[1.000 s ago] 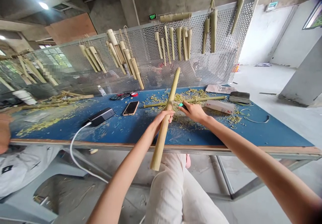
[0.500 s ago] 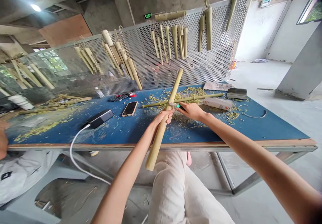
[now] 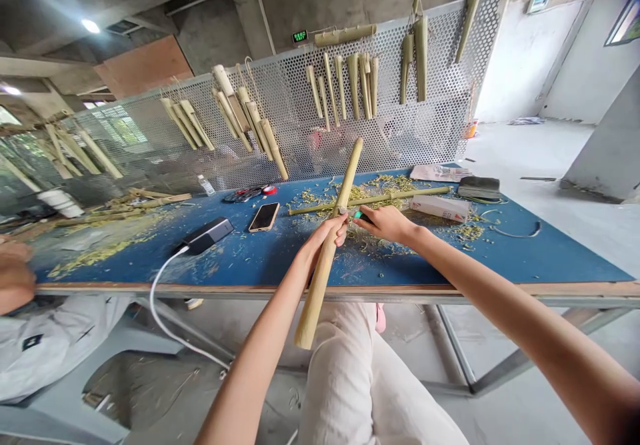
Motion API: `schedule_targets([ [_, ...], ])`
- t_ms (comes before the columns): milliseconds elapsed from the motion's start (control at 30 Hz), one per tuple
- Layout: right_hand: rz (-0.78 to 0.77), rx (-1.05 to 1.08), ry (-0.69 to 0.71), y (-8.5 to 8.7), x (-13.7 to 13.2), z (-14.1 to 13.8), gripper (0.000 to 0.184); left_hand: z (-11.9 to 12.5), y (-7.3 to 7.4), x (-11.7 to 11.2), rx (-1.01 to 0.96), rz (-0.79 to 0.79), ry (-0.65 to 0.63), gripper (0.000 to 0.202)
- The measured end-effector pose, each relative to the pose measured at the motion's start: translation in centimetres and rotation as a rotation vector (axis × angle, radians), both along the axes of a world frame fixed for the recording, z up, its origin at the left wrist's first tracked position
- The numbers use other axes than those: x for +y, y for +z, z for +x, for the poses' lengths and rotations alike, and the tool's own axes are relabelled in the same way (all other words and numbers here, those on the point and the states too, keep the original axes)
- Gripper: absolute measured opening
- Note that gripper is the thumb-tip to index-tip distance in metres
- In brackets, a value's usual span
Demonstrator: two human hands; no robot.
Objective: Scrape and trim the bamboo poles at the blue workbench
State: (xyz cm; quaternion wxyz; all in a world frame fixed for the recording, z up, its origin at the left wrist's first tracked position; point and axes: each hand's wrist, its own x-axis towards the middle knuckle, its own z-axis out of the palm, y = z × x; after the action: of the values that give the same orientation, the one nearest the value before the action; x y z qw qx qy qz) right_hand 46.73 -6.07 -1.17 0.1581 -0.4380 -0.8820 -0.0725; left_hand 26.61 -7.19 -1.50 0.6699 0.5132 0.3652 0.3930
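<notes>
My left hand [image 3: 327, 230] is wrapped round a long bamboo tube [image 3: 321, 282] near its middle. The tube is held at a slant; its thick lower end hangs past the table edge above my lap, and its far end points toward the mesh panel. My right hand [image 3: 387, 223] is closed round a knife [image 3: 358, 215] with a green and black handle, close to the tube just beyond the left fingers. The blade is hard to make out. Behind the hands, a thinner bamboo stick [image 3: 400, 196] lies across the blue table [image 3: 260, 258] among pale shavings [image 3: 387, 184].
On the left lie a phone [image 3: 264, 216], a dark power bank [image 3: 209, 234] with a white cable, and a small bottle [image 3: 205, 185]. A white box [image 3: 440, 208] sits to the right. Bamboo pieces hang on the mesh panel [image 3: 300, 112]. Another person's arm [image 3: 15, 275] shows far left.
The view has turned slightly, so the table and panel appear a little further right. The tube's lower end has dipped slightly. Both hands keep their holds.
</notes>
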Motion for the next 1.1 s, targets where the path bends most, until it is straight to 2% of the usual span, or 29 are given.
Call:
schedule_targets([
  [233,0.0,-0.002,0.026,-0.1,-0.1,-0.2,0.054,-0.1,1.0,-0.4,0.001,-0.098,0.049,0.032],
  [300,-0.008,0.018,0.036,-0.3,-0.1,-0.4,0.054,-0.1,1.0,-0.6,0.026,-0.068,0.064,0.035],
  [533,-0.003,0.048,0.036,-0.4,-0.6,-0.9,0.055,0.1,0.7,-1.4,0.215,0.198,0.206,0.04],
  [733,0.007,0.009,-0.008,-0.2,-0.9,-1.1,0.054,0.2,0.7,-1.5,0.259,0.206,0.242,0.046],
  [900,0.02,-0.013,-0.032,0.0,-1.1,-1.3,0.057,0.3,0.9,-1.9,0.281,0.198,0.328,0.045],
  [1100,0.014,-0.034,-0.03,0.3,-1.3,-1.3,0.058,0.3,1.0,-1.8,0.314,0.24,0.281,0.048],
])
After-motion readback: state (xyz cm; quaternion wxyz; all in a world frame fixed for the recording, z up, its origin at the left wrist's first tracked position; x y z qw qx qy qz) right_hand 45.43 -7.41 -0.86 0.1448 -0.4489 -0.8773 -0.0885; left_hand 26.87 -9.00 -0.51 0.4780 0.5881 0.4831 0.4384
